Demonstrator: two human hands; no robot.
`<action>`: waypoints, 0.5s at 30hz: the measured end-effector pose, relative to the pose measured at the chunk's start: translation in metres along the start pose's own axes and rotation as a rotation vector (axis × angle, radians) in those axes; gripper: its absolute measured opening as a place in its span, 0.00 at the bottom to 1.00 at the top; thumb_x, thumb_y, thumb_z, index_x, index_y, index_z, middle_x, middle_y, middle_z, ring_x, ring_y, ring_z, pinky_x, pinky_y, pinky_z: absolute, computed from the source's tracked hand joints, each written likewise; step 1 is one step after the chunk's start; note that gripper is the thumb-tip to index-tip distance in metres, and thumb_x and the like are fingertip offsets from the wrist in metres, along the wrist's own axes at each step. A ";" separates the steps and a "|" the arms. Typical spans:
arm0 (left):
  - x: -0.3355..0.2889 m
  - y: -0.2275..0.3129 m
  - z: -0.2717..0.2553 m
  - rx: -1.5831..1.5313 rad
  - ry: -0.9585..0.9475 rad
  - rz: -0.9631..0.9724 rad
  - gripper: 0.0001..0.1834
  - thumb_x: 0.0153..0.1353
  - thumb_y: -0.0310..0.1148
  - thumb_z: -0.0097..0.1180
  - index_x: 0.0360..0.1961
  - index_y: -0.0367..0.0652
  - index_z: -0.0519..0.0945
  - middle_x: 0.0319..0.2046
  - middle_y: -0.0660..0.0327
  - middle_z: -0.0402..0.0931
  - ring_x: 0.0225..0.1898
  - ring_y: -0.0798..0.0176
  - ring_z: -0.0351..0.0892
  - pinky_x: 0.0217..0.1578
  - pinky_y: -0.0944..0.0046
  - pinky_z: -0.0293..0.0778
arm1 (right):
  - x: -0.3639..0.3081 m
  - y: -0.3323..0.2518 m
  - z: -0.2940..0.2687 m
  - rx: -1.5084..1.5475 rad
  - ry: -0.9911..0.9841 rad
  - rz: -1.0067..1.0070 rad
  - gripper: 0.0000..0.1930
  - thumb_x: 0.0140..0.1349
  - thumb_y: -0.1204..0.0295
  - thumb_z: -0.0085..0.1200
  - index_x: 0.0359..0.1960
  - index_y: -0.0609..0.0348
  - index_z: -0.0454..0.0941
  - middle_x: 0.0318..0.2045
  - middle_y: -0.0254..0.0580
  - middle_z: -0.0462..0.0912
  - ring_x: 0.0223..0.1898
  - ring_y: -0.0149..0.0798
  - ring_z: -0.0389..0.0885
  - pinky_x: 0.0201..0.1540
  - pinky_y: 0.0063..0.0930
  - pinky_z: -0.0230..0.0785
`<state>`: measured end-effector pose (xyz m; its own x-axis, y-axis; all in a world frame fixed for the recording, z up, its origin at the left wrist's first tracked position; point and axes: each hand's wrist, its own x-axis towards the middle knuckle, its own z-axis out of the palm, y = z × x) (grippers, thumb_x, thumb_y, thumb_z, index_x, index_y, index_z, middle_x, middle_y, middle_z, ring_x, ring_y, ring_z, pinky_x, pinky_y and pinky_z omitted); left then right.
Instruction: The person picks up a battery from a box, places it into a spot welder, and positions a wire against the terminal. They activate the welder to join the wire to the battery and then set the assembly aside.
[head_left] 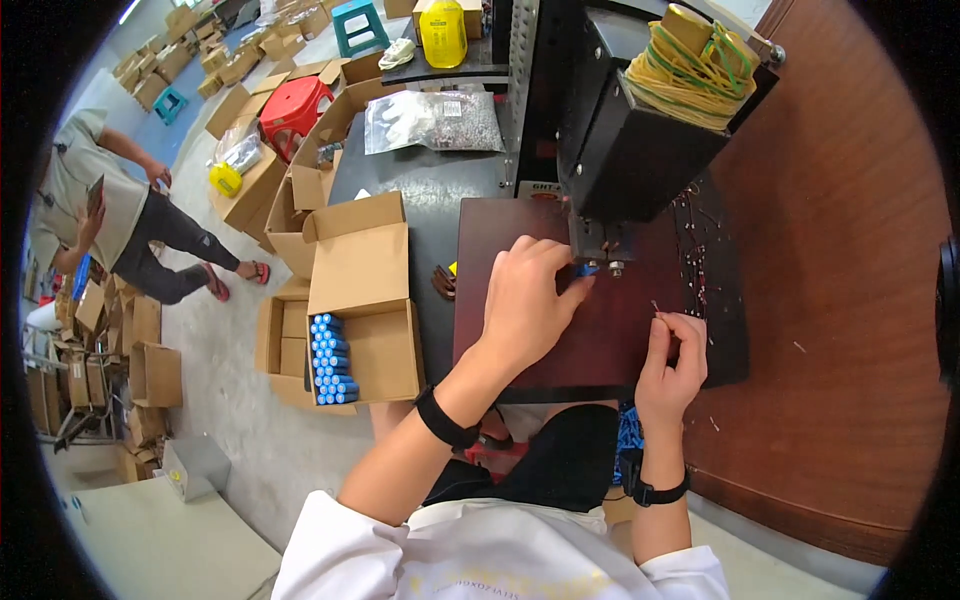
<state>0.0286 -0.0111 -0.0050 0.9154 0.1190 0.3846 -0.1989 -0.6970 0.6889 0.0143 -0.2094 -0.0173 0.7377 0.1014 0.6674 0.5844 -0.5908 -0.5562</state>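
Note:
My left hand [527,300] reaches over the dark red board [610,345], fingers closed on a blue cylindrical battery [588,269], most of which they hide. The battery's visible end sits right by the metal tips [616,268] under the black machine head [640,130]. To the right, my right hand [674,365] pinches a short, thin wire lead [655,305] between thumb and forefinger. Several small leads [692,262] lie scattered on the black tabletop beyond it. At the left, an open cardboard box [385,350] holds rows of blue batteries [330,362].
Yellow and green wire [692,75] is heaped on the machine. A clear bag of small parts [435,122] and a yellow bottle [443,35] stand farther back. A wooden panel [830,300] bounds the right side. Left, a person [110,205] stands among cartons.

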 end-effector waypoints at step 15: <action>-0.007 -0.007 -0.002 -0.241 0.103 -0.008 0.11 0.49 0.33 0.66 0.31 0.38 0.83 0.29 0.60 0.78 0.35 0.54 0.75 0.39 0.55 0.67 | 0.033 -0.033 0.007 0.341 -0.300 0.439 0.04 0.67 0.78 0.58 0.36 0.68 0.80 0.31 0.29 0.74 0.33 0.21 0.69 0.37 0.16 0.60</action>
<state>0.0228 -0.0058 -0.0119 0.8792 0.2036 0.4307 -0.2810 -0.5086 0.8139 0.0214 -0.1812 0.0193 0.9671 0.1568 0.2004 0.2438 -0.3451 -0.9064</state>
